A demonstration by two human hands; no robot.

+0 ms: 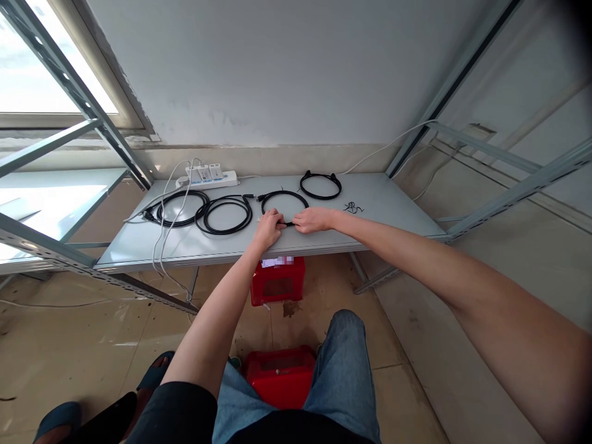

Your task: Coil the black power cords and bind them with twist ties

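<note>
Several coiled black cables lie in a row on a pale grey metal shelf. My left hand and my right hand both pinch the near side of the third coil, fingers closed on the cable. The hands almost touch each other. To the left lie a second coil and a first coil with a plug end. A smaller coil rests behind my right hand, and a small bundle of black ties lies just right of my wrist.
A white power strip with white leads sits at the back left of the shelf. Metal rack uprights rise on both sides. Two red plastic stools stand on the floor below, one between my knees.
</note>
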